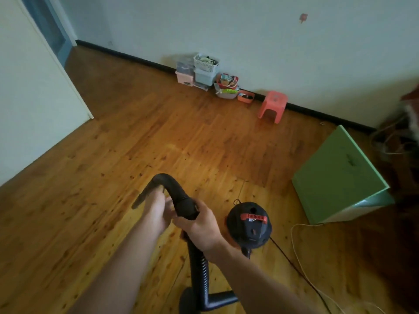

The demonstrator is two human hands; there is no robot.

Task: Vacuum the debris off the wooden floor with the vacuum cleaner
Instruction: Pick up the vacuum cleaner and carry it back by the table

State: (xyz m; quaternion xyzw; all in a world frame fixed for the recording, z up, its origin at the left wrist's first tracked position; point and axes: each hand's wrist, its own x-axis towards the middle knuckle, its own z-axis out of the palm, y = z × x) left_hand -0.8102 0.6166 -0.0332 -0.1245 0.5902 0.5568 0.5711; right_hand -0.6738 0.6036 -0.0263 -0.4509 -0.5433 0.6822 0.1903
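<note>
Both hands on the hose, mid-room

Wooden floor (108,155) all around, green box (340,175) off to the right, round black vacuum cleaner (249,223) sitting on the boards just right of the hands. Hose (175,189) arches up front: right hand (201,225) wrapped round its cuff, left hand (157,211) curled round the bent end.

Dim, soft daylight; edges bowed, slightly blurred.
</note>
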